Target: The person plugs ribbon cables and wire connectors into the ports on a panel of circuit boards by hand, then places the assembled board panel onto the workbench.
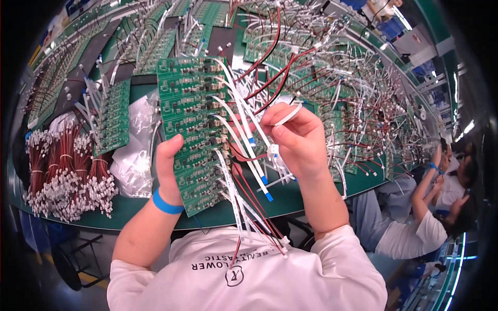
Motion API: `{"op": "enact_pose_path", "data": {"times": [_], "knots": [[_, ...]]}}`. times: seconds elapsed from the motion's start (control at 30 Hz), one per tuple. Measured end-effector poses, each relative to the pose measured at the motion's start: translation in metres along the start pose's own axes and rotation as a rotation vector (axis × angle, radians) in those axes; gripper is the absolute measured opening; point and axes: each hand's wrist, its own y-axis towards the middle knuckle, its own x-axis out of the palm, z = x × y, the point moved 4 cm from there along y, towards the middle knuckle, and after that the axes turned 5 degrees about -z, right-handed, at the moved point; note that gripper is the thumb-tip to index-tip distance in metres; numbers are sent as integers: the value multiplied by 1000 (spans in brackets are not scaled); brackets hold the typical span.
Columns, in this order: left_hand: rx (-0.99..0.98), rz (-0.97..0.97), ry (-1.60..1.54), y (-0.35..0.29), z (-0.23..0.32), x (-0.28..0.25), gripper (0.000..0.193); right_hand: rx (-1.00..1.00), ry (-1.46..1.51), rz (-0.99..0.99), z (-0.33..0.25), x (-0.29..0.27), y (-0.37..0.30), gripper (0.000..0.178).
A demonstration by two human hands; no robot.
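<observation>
- Step, by judgement: cable handling, one ribbon [288, 115] at a time, along the board [192, 106].
- Next move, by judgement: calls for a steady board and the ribbon kept clear of the loose cables [240, 136].
- Board: raised in front of you, above the table [275, 206] edge, tilted, cables off its right side.
- Left hand [170, 163]: clamped on the board's left edge, thumb on the face, fingers hidden behind.
- Right hand [302, 139]: thumb and fingertips together on your ribbon, wrist raised, right of the board; ribbon's far end, cannot tell.
</observation>
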Motion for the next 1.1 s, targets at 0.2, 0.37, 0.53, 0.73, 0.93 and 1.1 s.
{"op": "enact_pose_path", "data": {"times": [0.2, 0.37, 0.53, 0.73, 0.93, 1.1], "knots": [[-22, 106, 52, -3, -4, 3, 99, -51, -76, -3, 0, 3, -9, 11], [0, -101, -44, 3, -2, 25, 84, 49, -158, 43, -4, 8, -12, 12], [8, -57, -143, -1, -3, 10, 79, -23, -51, -15, 10, 5, -15, 17], [42, -133, -288, -7, -5, 9, 67, 30, -214, 64, 11, 7, -20, 21], [-8, 55, -297, -6, -7, 9, 68, 73, -556, 45, 15, 12, -18, 14], [39, -193, -335, -5, -10, 0, 50, -120, -863, -53, 9, 17, -15, 18]]}}
